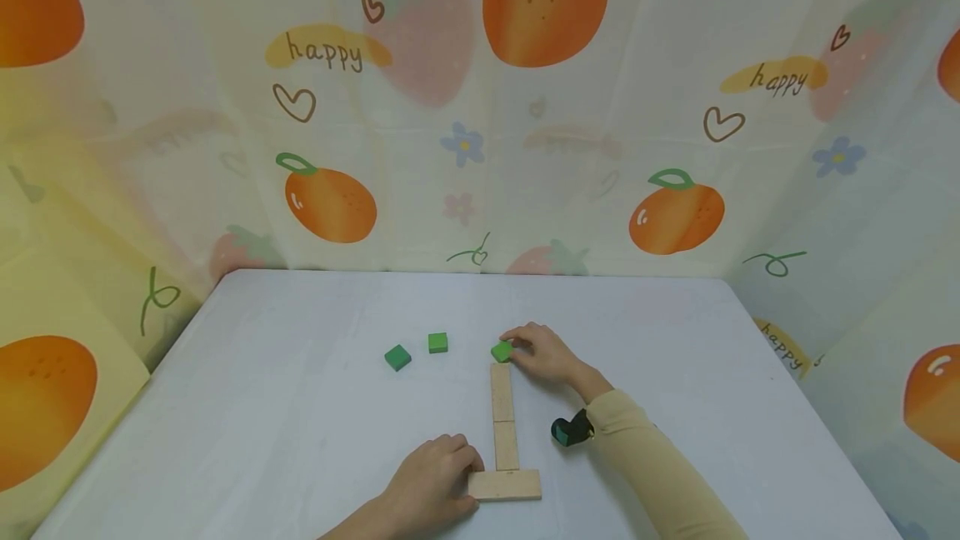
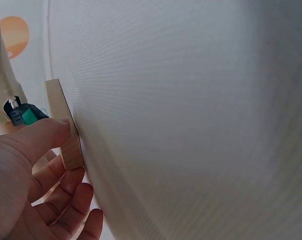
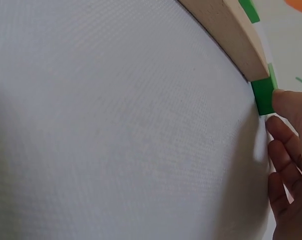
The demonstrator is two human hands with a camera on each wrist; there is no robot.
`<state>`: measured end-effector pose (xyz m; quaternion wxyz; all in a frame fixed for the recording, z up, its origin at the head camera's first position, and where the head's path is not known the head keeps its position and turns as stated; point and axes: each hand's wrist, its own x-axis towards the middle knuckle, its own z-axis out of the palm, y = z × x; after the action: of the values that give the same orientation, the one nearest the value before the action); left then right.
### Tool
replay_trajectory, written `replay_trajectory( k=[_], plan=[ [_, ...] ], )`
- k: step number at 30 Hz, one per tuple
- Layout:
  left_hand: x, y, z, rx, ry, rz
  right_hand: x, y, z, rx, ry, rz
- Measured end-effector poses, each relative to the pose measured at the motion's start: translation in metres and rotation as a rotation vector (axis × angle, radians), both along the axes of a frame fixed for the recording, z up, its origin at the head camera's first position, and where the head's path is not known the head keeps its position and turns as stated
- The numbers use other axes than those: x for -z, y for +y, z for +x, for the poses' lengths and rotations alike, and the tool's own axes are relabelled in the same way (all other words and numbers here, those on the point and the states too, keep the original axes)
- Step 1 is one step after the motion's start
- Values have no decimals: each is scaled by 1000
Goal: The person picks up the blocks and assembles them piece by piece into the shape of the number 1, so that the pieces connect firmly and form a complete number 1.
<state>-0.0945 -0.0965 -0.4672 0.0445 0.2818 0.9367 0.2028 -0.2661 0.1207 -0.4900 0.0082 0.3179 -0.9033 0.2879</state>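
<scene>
We see a white-covered desk [image 1: 262, 432] with its far edge running below a cream fabric backdrop [image 1: 540, 211] printed with oranges, hearts, flowers and the word "happy". Three pale, rectangular wooden blocks form a T on it, set right of the desk's left edge by a wide margin. The crosswise wooden block [image 1: 510, 486] lies nearest us, roughly parallel to the far edge; the middle wooden block [image 1: 506, 446] meets its far side, and the far wooden block [image 1: 502, 392] continues that line toward the far edge.

At the end of this line we find a small, bright green, square block [image 1: 500, 352], which appears to touch the far wooden block. The right hand [image 1: 546, 352] pinches it from the right, thumb and fingers bent with only the block's width between them. The left hand [image 1: 433, 477] grips the left end of the crosswise wooden block, its thumb on the wood and its fingers curled at that end.

Toward the desk's left edge from the line, we see a second bright green block [image 1: 438, 343] and, farther left, a darker green block [image 1: 397, 357] turned cornerwise. A black-and-green device [image 1: 572, 430] sits by the cuff of the beige right sleeve [image 1: 641, 461].
</scene>
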Motion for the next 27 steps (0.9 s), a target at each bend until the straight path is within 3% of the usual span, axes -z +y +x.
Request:
replay_trajectory(
  k=[9,16,22,27],
  plan=[
    [-1,-1,1,5,-12,18,3,1,-1,-3,-14,-17],
    [-3,-5,-1,46,-54,10,3,1,-1,8,-13,-8],
    [-14,-11,-11,104,-95,-22,4,0,0,17,-20,-10],
    [-26,-19,-25,73,-51,-25,4,0,0,27,-24,-6]
  ],
)
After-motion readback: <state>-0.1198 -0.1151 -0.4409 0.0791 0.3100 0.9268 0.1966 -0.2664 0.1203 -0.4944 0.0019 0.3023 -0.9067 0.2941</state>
